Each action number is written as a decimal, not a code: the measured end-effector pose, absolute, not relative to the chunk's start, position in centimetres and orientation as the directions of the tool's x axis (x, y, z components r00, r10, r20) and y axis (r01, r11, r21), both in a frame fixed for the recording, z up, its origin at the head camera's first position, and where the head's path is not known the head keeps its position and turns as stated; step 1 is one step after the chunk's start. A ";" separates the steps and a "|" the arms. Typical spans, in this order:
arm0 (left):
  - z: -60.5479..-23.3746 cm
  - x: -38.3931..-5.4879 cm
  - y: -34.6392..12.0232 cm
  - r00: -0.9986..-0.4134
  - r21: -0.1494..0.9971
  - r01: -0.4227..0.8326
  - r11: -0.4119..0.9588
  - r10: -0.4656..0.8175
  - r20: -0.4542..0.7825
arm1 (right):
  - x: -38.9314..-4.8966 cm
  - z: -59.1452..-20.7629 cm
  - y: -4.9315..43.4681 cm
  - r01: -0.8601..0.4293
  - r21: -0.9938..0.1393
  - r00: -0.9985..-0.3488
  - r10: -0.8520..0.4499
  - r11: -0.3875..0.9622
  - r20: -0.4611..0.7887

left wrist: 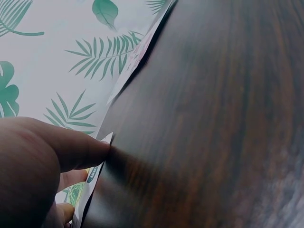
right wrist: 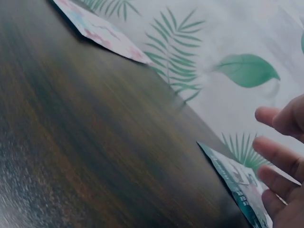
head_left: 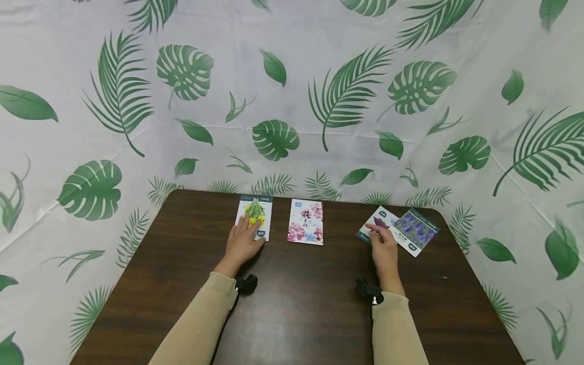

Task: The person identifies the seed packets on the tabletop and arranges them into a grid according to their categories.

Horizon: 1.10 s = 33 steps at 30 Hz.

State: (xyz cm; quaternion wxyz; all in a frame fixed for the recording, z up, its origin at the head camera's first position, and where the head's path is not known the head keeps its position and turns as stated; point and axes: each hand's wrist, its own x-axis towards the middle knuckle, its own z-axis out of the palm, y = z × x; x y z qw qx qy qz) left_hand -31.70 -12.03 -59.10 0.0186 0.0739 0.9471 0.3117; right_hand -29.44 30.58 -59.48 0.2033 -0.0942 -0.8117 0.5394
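Note:
My left hand (head_left: 242, 243) rests on a flat seed packet (head_left: 266, 205) printed with yellow flowers, at the table's back left. In the left wrist view, the thumb (left wrist: 90, 148) touches that packet near its edge. My right hand (head_left: 385, 248) is over a white and teal packet (head_left: 363, 234) with a dark purplish flower; its fingers (right wrist: 278, 154) are loosely bent and hold nothing. Overlapping that packet is another with violet-blue flowers (head_left: 416, 228). Between the hands lies a packet with pink blossoms (head_left: 305, 223), touched by neither. Part of the left packet is hidden under the fingers.
The dark brown wooden table (head_left: 301, 309) ends at the back against a white cloth (head_left: 283, 106) with green leaf prints. Cloth also hangs on both sides. A tiny pale speck (head_left: 445, 277) lies on the table at the right.

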 end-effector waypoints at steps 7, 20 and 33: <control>-59.4 -31.5 -12.0 -0.987 0.594 0.131 0.794 0.160 0.003 | -29.1 -59.9 31.4 0.019 -0.863 -0.880 0.419 0.504 0.225; -59.2 -31.4 -12.0 -0.988 0.608 0.119 0.785 0.152 -0.002 | -29.2 -59.8 32.2 -0.004 -0.746 -0.873 0.361 0.666 0.327; -59.3 -31.9 -11.9 -0.990 0.599 0.107 0.793 0.141 -0.009 | -29.2 -59.4 32.3 0.064 -0.701 -0.894 0.353 0.710 0.276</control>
